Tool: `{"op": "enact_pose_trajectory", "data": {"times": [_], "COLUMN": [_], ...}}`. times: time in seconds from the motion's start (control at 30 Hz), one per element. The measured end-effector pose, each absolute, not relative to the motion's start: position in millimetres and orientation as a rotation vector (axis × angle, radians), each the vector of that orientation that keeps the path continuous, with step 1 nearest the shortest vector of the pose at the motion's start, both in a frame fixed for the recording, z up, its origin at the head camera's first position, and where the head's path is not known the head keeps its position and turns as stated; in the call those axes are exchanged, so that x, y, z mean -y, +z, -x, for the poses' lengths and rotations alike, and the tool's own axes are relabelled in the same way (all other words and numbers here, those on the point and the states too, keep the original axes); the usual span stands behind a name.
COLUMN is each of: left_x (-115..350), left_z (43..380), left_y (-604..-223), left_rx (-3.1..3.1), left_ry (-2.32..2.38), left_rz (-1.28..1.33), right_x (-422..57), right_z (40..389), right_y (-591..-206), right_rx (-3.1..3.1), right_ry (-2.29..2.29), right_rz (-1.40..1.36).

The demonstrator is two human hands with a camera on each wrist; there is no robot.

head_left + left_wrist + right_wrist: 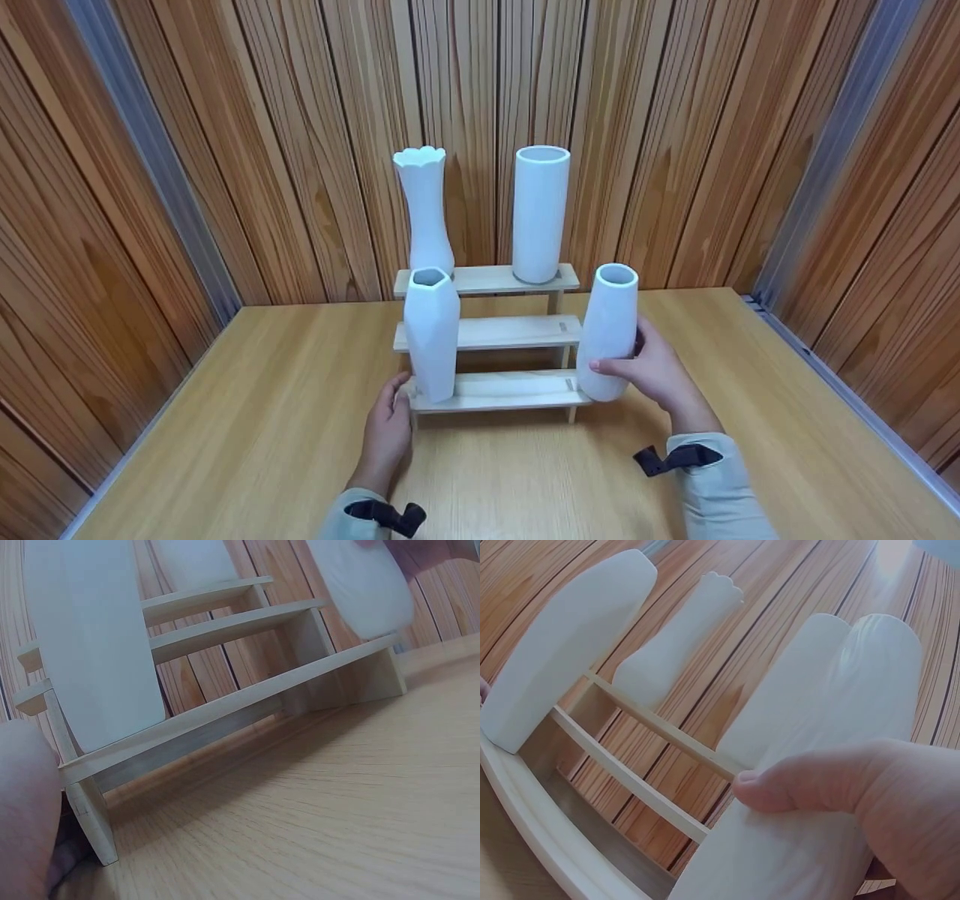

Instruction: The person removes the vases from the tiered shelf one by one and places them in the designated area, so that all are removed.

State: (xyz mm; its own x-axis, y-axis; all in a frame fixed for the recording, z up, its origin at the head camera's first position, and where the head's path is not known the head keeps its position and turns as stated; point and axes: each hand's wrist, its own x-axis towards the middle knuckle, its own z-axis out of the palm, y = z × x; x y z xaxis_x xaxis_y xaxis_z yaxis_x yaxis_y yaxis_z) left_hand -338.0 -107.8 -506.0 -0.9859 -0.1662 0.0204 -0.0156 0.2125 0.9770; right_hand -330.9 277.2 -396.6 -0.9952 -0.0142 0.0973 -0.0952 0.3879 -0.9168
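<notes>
My right hand (660, 375) grips a smooth white tapered vase (611, 322), thumb across its front and fingers behind. The vase leans slightly, its base right at the right end of the bottom shelf of a three-step wooden stand (510, 386). Beside the left end of that shelf is my left hand (388, 435), fingers loosely bent against the stand's side and nothing in the palm. A faceted white vase (431, 337) stands on the bottom shelf's left part, close to this hand. In the right wrist view the held vase (780, 855) overlaps a cylinder behind it.
On the top shelf stand a white vase with a scalloped rim (425, 210), at left, and a straight cylindrical vase (541, 217), at right. The stand sits on a wood-grain table (262, 420), with panelled walls (300, 150) behind and on both sides.
</notes>
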Motion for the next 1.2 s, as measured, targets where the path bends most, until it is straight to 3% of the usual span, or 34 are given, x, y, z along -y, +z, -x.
{"op": "enact_pose_trajectory", "data": {"times": [1.2], "left_x": [107.0], "left_z": [338.1], "left_y": [-503.5], "left_rx": [2.369], "left_ry": [-1.920], "left_rz": [-0.209], "right_x": [-299.7], "right_z": [339.4], "right_y": [-414.4], "right_rx": [2.570], "right_ry": [1.716], "right_rz": [-0.007]}}
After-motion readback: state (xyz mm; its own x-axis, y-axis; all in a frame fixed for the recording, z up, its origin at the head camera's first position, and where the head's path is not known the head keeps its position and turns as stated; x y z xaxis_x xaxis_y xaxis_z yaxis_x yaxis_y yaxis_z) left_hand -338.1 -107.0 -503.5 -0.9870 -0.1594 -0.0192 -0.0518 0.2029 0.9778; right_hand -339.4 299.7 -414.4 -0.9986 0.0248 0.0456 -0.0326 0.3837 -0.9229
